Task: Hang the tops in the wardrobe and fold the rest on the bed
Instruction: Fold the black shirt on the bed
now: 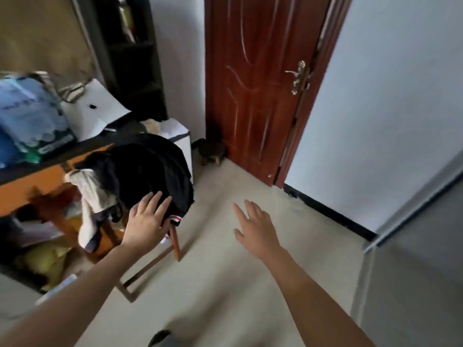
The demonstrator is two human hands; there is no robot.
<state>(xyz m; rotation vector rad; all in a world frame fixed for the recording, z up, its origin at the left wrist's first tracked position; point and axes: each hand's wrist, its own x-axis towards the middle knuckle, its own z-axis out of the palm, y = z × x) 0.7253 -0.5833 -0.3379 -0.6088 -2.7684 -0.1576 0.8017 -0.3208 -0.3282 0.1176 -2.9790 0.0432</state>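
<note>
Both hands spread, left fingers [160, 204] touching black garment [150, 171]

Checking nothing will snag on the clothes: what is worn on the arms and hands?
Nothing shows on either. The left hand and right hand are bare, with no gloves, rings or watch visible, and both forearms are uncovered down to the frame edge, no sleeves in view.

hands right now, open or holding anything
Left hand: open, fingers spread on the black garment draped over the chair, not gripping.
Right hand: open, empty, over the floor.
</note>
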